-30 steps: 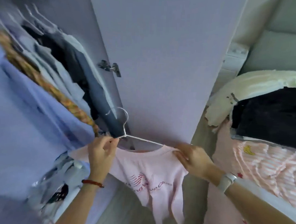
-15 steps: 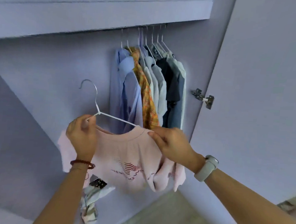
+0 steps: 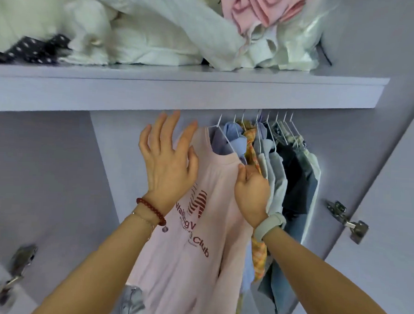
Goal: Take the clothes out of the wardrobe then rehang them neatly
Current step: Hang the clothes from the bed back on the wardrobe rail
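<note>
A pale pink T-shirt (image 3: 204, 228) with dark red lettering hangs on a white wire hanger (image 3: 222, 136) inside the lilac wardrobe, at the left end of a row of hung clothes (image 3: 284, 175). My left hand (image 3: 168, 164) is spread open over the shirt's left shoulder, fingers straight and pointing up toward the shelf. My right hand (image 3: 252, 190) pinches the shirt's right shoulder next to the neckline. The rail and the hanger hooks are hidden behind the shelf's front edge.
A lilac shelf (image 3: 180, 88) runs above the rail, piled with crumpled white and pink clothes (image 3: 160, 27). Blue shirts, an orange patterned garment and dark clothes hang to the right. An open door with a metal hinge (image 3: 346, 221) is on the right; another hinge (image 3: 15, 274) sits lower left.
The pink shirt on its hanger went up from in front of the wardrobe onto the rail. My left hand let go of the hanger and opened. The view tilted upward.
</note>
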